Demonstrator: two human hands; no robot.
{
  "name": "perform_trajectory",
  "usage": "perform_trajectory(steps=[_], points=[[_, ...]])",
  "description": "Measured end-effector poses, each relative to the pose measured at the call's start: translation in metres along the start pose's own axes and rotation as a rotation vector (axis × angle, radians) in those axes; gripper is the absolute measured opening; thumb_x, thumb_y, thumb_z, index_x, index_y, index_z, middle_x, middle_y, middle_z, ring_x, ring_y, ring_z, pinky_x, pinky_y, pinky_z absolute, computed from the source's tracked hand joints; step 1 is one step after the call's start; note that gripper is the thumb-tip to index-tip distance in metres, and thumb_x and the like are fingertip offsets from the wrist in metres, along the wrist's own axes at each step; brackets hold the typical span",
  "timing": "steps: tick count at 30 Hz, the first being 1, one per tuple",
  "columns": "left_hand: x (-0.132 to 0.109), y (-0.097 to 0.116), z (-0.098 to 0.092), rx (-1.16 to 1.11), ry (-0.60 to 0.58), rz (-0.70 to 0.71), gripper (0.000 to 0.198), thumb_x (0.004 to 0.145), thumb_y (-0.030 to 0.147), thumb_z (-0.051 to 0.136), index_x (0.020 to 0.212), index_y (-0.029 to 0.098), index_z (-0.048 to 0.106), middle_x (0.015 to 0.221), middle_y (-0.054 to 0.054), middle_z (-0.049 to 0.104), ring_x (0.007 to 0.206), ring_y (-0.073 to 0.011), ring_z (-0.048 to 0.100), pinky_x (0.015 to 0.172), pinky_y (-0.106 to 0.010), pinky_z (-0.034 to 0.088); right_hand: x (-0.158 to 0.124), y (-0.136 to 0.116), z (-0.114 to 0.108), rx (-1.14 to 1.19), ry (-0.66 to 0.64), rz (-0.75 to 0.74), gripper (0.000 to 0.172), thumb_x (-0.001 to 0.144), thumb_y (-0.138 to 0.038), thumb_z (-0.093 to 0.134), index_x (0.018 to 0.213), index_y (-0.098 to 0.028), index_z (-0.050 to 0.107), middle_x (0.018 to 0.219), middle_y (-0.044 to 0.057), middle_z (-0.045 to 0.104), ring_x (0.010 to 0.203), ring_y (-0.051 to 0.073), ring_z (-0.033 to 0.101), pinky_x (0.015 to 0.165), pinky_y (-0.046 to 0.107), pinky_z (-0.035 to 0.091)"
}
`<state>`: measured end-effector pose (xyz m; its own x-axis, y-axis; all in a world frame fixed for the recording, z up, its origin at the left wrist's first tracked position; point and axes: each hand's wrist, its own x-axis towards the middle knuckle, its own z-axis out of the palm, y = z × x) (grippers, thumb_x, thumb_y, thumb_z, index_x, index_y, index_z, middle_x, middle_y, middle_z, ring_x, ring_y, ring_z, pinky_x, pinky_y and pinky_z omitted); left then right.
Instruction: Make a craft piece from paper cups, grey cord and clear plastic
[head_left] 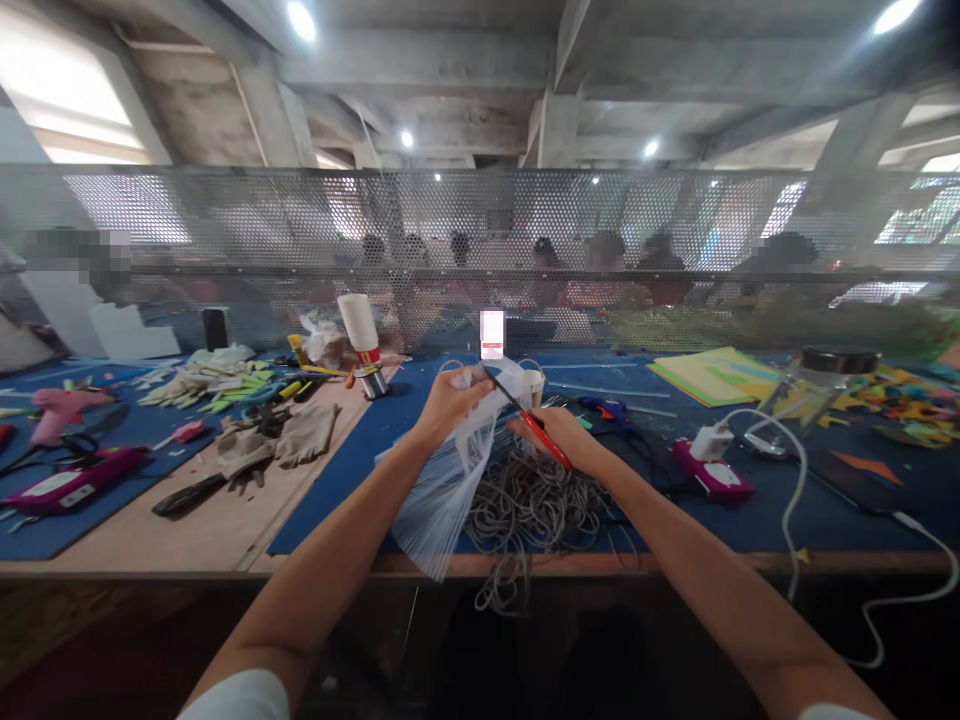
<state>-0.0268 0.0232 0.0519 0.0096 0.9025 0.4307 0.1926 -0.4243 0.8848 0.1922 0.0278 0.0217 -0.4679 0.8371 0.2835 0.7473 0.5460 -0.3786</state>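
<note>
Left hand: the left hand (pixel 454 400) pinches the gathered top of the white netting (pixel 435 505) between thumb and fingers.
Right hand: the right hand (pixel 566 438) is wrapped around the red handles of the scissors (pixel 553 447); whether the blades are apart or together, I cannot tell.
White netting: it lies between the two forearms, falling from the left fingertips toward the near edge of the blue mat (pixel 322 505), where it fans out in fine folds.
Scissors: the long axis runs from the handles, near and right, to the tip, far and left; the tip sits just beside the left fingertips, at the netting's gathered end.
Key relation: the blades slant across the top of the netting from its right side; the left hand is nearer the tip, the right hand nearer the handles. Actual contact between blade and netting is too small to tell.
Grey cord: a tangled heap of grey cord (pixel 536 505) lies under and near the right hand, loops hanging over the table edge.
Phone: a lit phone (pixel 492 330) stands upright beyond both hands.
</note>
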Motion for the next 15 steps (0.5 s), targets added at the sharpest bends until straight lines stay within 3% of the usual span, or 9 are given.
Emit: perform_trajectory(steps=[7,15], points=[[0.000,0.004,0.001,-0.006,0.011,-0.009,0.026,0.076,0.041,0.076,0.077,0.016,0.071,0.051,0.003,0.052,0.045,-0.0084,0.043,0.045,-0.022,0.028,-0.001,-0.003,-0.001,0.039,0.020,-0.006,0.050,0.097,-0.060,0.052,0.067,-0.020,0.057,0.065,0.005,0.064,0.065,0.018,0.060,0.063,0.026,0.036],[0.000,0.011,-0.007,-0.054,0.075,-0.022,0.026,0.077,0.040,0.075,0.078,0.014,0.073,0.054,0.002,0.054,0.050,-0.0091,0.045,0.049,-0.022,0.031,0.001,-0.003,-0.006,0.269,0.142,0.042,0.049,0.089,-0.065,0.056,0.069,-0.020,0.059,0.058,0.000,0.056,0.058,0.016,0.053,0.057,0.026,0.036]])
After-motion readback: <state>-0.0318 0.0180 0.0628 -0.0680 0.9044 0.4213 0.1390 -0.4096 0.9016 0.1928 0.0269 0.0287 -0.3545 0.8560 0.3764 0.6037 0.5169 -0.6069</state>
